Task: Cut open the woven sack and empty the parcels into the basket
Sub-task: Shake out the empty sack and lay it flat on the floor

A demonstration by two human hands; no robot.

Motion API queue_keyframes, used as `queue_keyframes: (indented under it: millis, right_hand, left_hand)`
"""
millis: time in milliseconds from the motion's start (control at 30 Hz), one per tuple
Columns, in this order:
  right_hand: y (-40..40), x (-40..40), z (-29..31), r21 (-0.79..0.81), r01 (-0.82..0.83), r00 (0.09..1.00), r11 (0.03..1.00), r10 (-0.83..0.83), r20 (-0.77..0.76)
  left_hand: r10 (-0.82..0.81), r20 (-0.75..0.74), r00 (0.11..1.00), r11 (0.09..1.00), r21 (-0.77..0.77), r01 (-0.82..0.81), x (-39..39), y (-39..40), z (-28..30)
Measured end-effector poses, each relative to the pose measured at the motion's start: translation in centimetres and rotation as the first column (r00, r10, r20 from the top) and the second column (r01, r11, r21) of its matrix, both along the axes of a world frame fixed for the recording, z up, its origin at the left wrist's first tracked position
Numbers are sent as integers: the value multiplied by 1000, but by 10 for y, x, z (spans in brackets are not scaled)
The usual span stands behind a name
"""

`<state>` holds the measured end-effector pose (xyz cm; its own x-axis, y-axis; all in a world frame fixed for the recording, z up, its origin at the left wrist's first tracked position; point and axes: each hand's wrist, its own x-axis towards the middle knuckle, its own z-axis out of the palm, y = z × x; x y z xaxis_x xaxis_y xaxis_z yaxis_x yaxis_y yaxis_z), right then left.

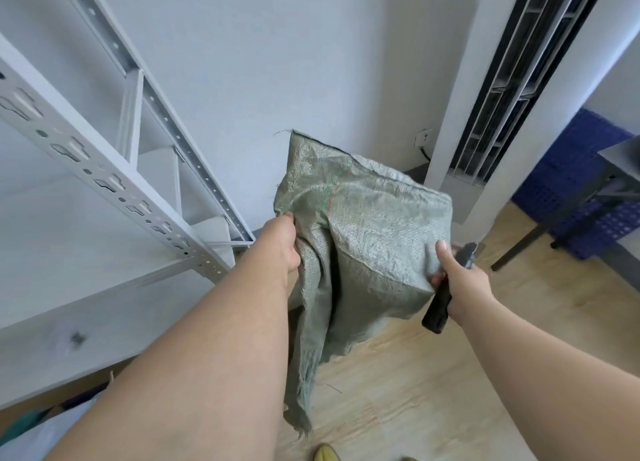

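Sack: a grey-green woven plastic sack (360, 232) is held up in the air in front of the pale wall, above the wooden floor (433, 374), between both hands
Sack shape: the upper part is bulged out, while a frayed, ragged edge is seen hanging loose below the left hand; whether parcels remain inside cannot be told
Left hand: the left hand (282, 244) is clamped on a bunched fold at the sack's left side, the fabric gathered in the grip
Right hand: the right hand (460, 280) is closed around a dark-handled utility knife (441, 301), with the thumb pressed against the sack's right side; the fabric seems pinched there too
Knife: its handle points down and toward the camera, the other end is hidden behind the hand and blurred
Cutting: judged done, from the loose torn edge
Emptying: judged underway or nearly finished, since the sack is lifted with the open edge hanging down; no parcels are seen falling
Basket: no basket can be identified for certain; blue perforated plastic crates (581, 183) stand well apart at the right
Left to do: confirmation that the sack is empty
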<state>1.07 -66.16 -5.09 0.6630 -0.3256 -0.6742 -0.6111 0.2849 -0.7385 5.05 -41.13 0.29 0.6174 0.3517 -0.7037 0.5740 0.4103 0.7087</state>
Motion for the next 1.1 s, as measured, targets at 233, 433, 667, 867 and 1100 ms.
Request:
queue_keyframes:
  millis: [233,433,667,867,1100]
  right_hand:
    - [5,17,10,185,-151,988,971,146,39]
    - [-1,53,37,223,-48,997,974,35,62]
    - [-11,56,69,118,-224,966,967,205,155]
    - [18,27,32,-34,-589,807,808,590,23]
    - [24,36,25,272,-131,991,953,119,62]
  left_hand:
    - [-11,73,997,1000,17,10,5,23,-1]
    - [-530,-264,806,750,298,591,-27,31,-3]
    - [-159,82,984,985,81,153,-26,37,-5]
    - [-54,106,993,996,-66,62,-26,29,3]
    - [-417,-24,908,903,104,418,-46,50,2]
